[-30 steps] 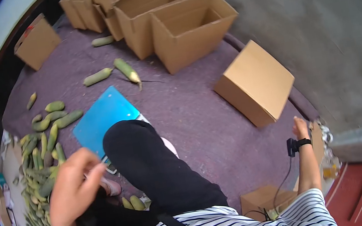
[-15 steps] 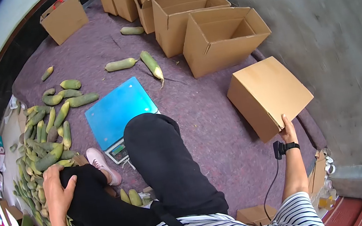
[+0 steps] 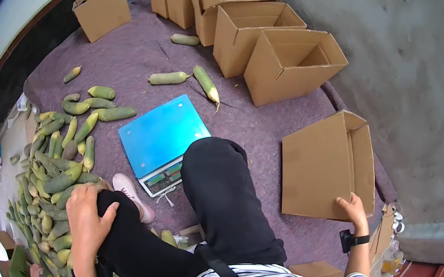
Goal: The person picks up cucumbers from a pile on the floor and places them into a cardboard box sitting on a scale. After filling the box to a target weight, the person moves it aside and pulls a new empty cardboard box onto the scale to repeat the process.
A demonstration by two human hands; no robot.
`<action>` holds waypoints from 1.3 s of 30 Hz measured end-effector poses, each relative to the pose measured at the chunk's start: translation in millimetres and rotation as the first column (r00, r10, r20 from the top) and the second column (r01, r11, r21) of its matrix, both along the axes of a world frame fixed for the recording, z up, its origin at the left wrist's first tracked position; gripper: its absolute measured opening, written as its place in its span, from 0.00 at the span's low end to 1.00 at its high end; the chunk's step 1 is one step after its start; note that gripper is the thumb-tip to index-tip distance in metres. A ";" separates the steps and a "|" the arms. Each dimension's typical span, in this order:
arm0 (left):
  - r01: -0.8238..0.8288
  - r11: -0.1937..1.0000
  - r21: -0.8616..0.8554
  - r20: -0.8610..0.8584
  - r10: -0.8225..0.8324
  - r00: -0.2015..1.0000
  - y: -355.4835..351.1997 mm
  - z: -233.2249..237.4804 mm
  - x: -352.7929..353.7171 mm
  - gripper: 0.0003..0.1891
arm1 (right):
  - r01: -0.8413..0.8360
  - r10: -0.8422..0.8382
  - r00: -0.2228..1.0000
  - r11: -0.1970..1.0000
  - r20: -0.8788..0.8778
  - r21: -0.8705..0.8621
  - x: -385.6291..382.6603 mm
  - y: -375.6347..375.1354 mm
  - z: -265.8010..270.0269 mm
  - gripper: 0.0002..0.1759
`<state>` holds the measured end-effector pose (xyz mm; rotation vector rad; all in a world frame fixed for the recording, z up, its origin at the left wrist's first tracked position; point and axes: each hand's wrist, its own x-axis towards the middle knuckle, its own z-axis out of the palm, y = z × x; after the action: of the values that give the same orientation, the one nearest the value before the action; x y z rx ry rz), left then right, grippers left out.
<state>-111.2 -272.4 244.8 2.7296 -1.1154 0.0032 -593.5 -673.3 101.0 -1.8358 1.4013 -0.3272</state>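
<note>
Head view, the only 1 supplied.

1. The person sits on a purple mat (image 3: 130, 54) with both knees drawn up, in black trousers and a striped top.

2. The right hand (image 3: 353, 207) is closed on the near lower edge of a cardboard box (image 3: 322, 165), fingers curled over the rim. The box stands to the person's right on the mat, tipped so that 1 broad plain face and 1 narrow side panel show. Whether it is lifted clear of the mat cannot be told.

3. The left hand (image 3: 86, 218) grasps nothing. It lies loose with fingers spread over the left knee (image 3: 121, 206).

4. Handling, as a judgement: the box looks empty, so light, and 1 hand can steer it. The board is stiff along folds and corners but bends mid-panel. The firmest hold is at a folded edge near a corner, as taken here. Loose flaps would flex and slip.

5. Surroundings: a blue scale (image 3: 162, 134) lies flat in front of the knees, its display facing the person. A pink shoe (image 3: 134, 196) sits just beside it. A large heap of green vegetables (image 3: 57, 179) spreads on the left, and 3 strays (image 3: 168, 78) lie beyond the scale. Several open boxes (image 3: 292, 64) stand in a row at the far side, well apart from the held box.

6. Another person's hand (image 3: 34, 273) shows at the lower left edge, near the heap.
</note>
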 end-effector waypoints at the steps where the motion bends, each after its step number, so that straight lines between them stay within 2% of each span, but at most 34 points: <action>1: 0.008 1.000 -0.010 -0.023 -0.009 1.000 -0.3 2.2 -0.3 0.21 | 0.009 -0.011 1.000 0.999 -0.028 -0.045 14.4 9.1 6.0 0.21; 2: -0.004 1.000 -0.015 -0.025 0.004 1.000 2.9 2.4 1.2 0.21 | -0.091 0.033 0.966 0.972 -0.258 -0.217 29.2 13.6 12.9 0.20; 4: 0.077 0.996 -0.049 -0.056 -0.080 0.995 9.5 1.4 6.5 0.22 | -0.158 0.042 0.869 0.967 -0.493 -0.198 63.1 27.0 40.5 0.18; 5: 0.109 0.989 -0.095 -0.056 -0.115 0.992 13.0 3.2 7.7 0.22 | -0.174 0.052 0.869 0.963 -0.491 -0.208 65.0 29.9 47.9 0.18; 7: 0.109 0.985 -0.135 -0.059 -0.118 0.991 23.0 1.1 12.1 0.22 | -0.384 0.250 0.898 0.848 -0.362 -0.365 68.8 38.8 65.0 0.16; 8: 0.134 0.977 -0.167 -0.063 -0.146 0.987 27.5 -0.9 13.0 0.22 | -0.410 0.289 0.881 0.861 -0.374 -0.300 73.3 43.7 83.5 0.15; 10: 0.113 0.976 -0.185 -0.068 -0.128 0.989 33.6 -4.4 13.3 0.23 | -0.462 0.345 0.859 0.841 -0.378 -0.281 98.5 58.9 126.3 0.14; 11: 0.121 0.972 -0.202 -0.058 -0.136 0.989 36.0 -6.1 13.6 0.23 | -0.488 0.406 0.865 0.815 -0.294 -0.311 103.5 57.5 128.3 0.12; 13: 0.118 0.968 -0.221 -0.044 -0.131 0.990 40.0 -7.0 12.3 0.22 | -0.550 0.481 0.835 0.755 -0.268 -0.357 131.0 61.2 144.2 0.11; 15: 0.148 0.963 -0.224 -0.022 -0.157 0.987 41.4 -4.1 11.0 0.22 | -0.645 0.612 0.752 0.611 -0.244 -0.459 168.8 64.4 155.8 0.10; 17: 0.140 0.962 -0.235 -0.029 -0.151 0.988 45.9 -4.6 11.1 0.22 | -0.697 0.677 0.687 0.512 -0.264 -0.502 206.4 55.7 153.4 0.10; 18: 0.140 0.959 -0.248 -0.043 -0.155 0.987 47.9 -5.3 10.7 0.23 | -0.744 0.688 0.638 0.435 -0.345 -0.508 226.4 51.0 154.3 0.10; 19: 0.135 0.957 -0.256 -0.056 -0.154 0.986 50.3 -5.6 10.7 0.23 | -0.763 0.729 0.601 0.402 -0.327 -0.507 248.2 48.8 153.0 0.10; 22: 0.095 0.962 -0.255 -0.093 -0.123 0.988 54.5 -2.7 9.2 0.23 | -0.799 0.834 0.424 0.162 -0.352 -0.579 311.0 40.9 140.3 0.13; 24: 0.076 0.965 -0.250 -0.108 -0.106 0.989 58.9 -6.1 9.6 0.22 | -0.802 0.865 0.343 0.066 -0.367 -0.594 349.3 44.6 133.4 0.13; 26: 0.099 0.911 -0.399 -0.066 -0.136 0.988 64.1 -13.2 10.8 0.19 | -0.818 0.873 0.297 0.024 -0.387 -0.575 385.2 49.2 125.0 0.13; 29: -0.177 0.728 -0.662 -0.361 -0.104 0.927 87.3 -24.5 10.9 0.15 | -0.816 0.877 0.256 -0.030 -0.407 -0.578 423.6 44.4 105.4 0.13; 31: -0.398 0.532 -0.747 -0.511 -0.076 0.856 112.2 -45.8 8.6 0.12 | -0.798 0.877 0.241 -0.064 -0.415 -0.599 440.6 45.0 103.0 0.12; 34: -0.637 0.364 -0.679 -0.667 0.055 0.743 164.8 -82.4 7.7 0.11 | -0.859 0.846 0.218 -0.071 -0.487 -0.507 452.7 45.4 117.1 0.13; 35: -0.666 0.367 -0.649 -0.659 0.165 0.733 182.3 -96.8 6.3 0.11 | -0.864 0.827 0.226 -0.073 -0.515 -0.497 454.9 45.5 122.0 0.14; 36: -0.689 0.358 -0.630 -0.668 0.203 0.716 203.3 -114.8 4.1 0.11 | -0.871 0.809 0.229 -0.077 -0.541 -0.485 455.4 49.4 126.8 0.15; 38: -0.762 0.446 -0.469 -0.635 0.430 0.642 247.8 -157.1 -1.4 0.11 | -0.843 0.821 0.287 -0.028 -0.493 -0.537 455.2 67.9 144.7 0.18; 39: -0.788 0.433 -0.439 -0.641 0.464 0.612 269.0 -181.4 -7.1 0.12 | -0.827 0.832 0.300 -0.017 -0.467 -0.562 455.3 81.6 155.7 0.19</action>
<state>-118.2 -3.4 63.4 2.0834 0.1602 -0.0578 -138.2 -591.7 256.7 -2.9874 -0.2817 -0.2413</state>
